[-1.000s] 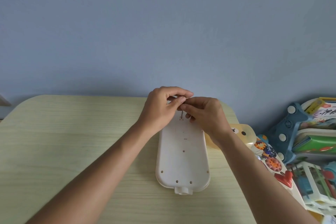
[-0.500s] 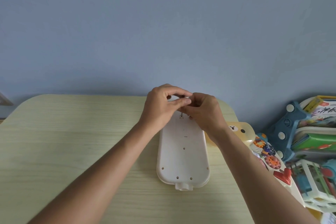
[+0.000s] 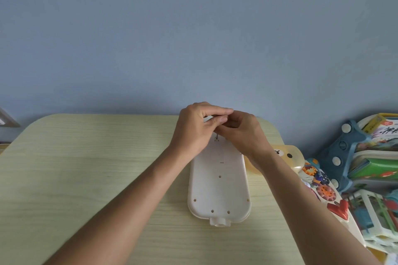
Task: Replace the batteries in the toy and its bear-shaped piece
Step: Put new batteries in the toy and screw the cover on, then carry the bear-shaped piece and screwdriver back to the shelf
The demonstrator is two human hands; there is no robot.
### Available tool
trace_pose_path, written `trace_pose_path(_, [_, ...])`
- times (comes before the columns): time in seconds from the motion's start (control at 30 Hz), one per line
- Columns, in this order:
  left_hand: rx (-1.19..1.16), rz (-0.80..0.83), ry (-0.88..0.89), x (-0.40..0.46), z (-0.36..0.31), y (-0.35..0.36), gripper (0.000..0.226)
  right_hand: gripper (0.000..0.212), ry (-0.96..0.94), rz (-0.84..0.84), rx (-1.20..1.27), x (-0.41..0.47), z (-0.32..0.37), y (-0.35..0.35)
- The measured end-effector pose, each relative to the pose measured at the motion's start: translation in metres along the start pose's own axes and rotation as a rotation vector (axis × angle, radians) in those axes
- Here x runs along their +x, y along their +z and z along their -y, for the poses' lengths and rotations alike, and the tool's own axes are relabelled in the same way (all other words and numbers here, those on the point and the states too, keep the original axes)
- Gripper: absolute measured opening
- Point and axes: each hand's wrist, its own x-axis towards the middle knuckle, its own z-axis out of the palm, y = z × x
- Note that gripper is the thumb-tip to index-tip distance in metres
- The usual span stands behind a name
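Observation:
The white toy (image 3: pixel 219 187) lies face down on the wooden table (image 3: pixel 97 168), its long back panel pointing away from me. At its far end both hands meet. My left hand (image 3: pixel 197 130) and my right hand (image 3: pixel 243 133) pinch a small screwdriver; only its thin metal shaft (image 3: pixel 217 135) shows, standing upright on a spot of the back panel. The handle is hidden by my fingers. The yellow bear-shaped piece (image 3: pixel 287 156) lies on the table just right of the toy, partly behind my right wrist.
A pile of colourful toys (image 3: pixel 323 191) and a blue plastic toy (image 3: pixel 342 157) with boxes crowd the right edge of the table. A blue wall rises behind the table's far edge.
My right hand's fingers have curled in closer under my left fingertips around the screwdriver. The toy and the bear piece lie where they were.

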Motion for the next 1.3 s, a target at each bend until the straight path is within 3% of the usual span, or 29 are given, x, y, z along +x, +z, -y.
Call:
trace_pose_path(0.17, [0.074, 0.056, 0.091, -0.007, 0.001, -0.001, 0.033, 0.01, -0.006, 0.028, 0.009, 0.0, 0.001, -0.008])
trace_pose_path(0.27, [0.07, 0.04, 0.108, -0.007, -0.001, 0.003, 0.027, 0.003, -0.017, -0.017, 0.001, 0.0, -0.001, -0.005])
trace_pose_path(0.43, [-0.017, -0.102, -0.014, -0.001, -0.003, 0.006, 0.013, 0.019, -0.002, -0.061, -0.008, 0.004, -0.006, 0.001])
trace_pose_path(0.53, [-0.042, -0.063, -0.039, -0.002, -0.002, 0.003, 0.018, 0.011, 0.002, -0.031, 0.01, 0.001, -0.005, -0.001])
trace_pose_path(0.7, [-0.051, -0.004, -0.029, -0.007, -0.003, 0.006, 0.036, 0.016, 0.004, -0.053, 0.005, -0.005, 0.0, -0.003])
trace_pose_path(0.87, [0.073, 0.147, -0.064, -0.012, -0.014, 0.017, 0.055, 0.013, 0.036, -0.25, 0.05, -0.018, 0.016, -0.053])
trace_pose_path(1.0, [0.204, 0.364, -0.097, -0.015, -0.024, 0.033, 0.073, 0.037, 0.13, -0.36, 0.033, -0.038, 0.008, -0.111])
trace_pose_path(1.13, [0.391, 0.545, -0.109, -0.016, -0.024, 0.049, 0.102, 0.063, 0.262, -0.369, 0.007, -0.061, -0.015, -0.143])
trace_pose_path(1.3, [0.561, 0.573, -0.061, -0.019, -0.016, 0.063, 0.111, 0.073, 0.405, -0.313, 0.014, -0.078, -0.038, -0.147])
